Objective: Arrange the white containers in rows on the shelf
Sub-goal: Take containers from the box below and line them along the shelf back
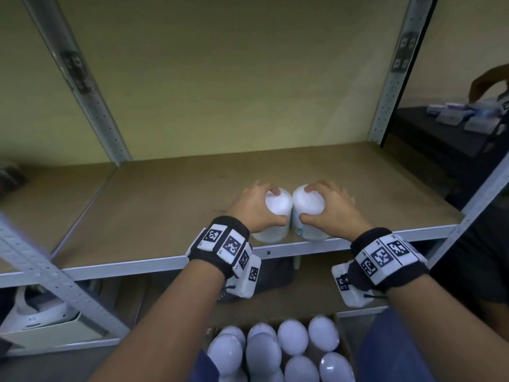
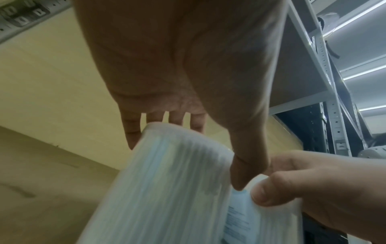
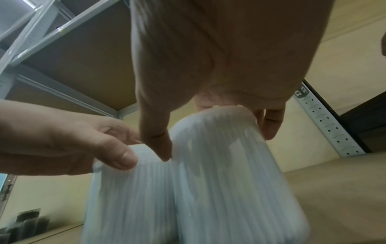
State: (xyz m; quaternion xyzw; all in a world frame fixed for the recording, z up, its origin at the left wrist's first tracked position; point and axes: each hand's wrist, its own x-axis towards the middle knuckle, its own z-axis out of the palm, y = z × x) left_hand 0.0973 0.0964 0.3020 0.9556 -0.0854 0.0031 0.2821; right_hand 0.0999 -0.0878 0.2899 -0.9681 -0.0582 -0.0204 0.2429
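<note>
Two white containers stand upright and side by side near the front edge of the brown shelf [image 1: 165, 194]. My left hand [image 1: 254, 206] grips the top of the left container [image 1: 276, 209] from above, thumb in front and fingers behind. The right container [image 1: 308, 206] is held the same way by my right hand [image 1: 327, 208]. The two containers touch or nearly touch. In the left wrist view the left container [image 2: 167, 189] appears blurred under my left hand [image 2: 188, 148]. The right wrist view shows the right container [image 3: 229, 173] under my right hand [image 3: 208, 123].
A cardboard box [image 1: 343, 340] of several more white containers [image 1: 292, 337] sits below, in front of me. Grey metal uprights [image 1: 77, 78] frame the shelf. On a dark table [image 1: 429, 133] at the far right lie small boxes [image 1: 468, 117], with another person's hand [image 1: 487, 81] over them.
</note>
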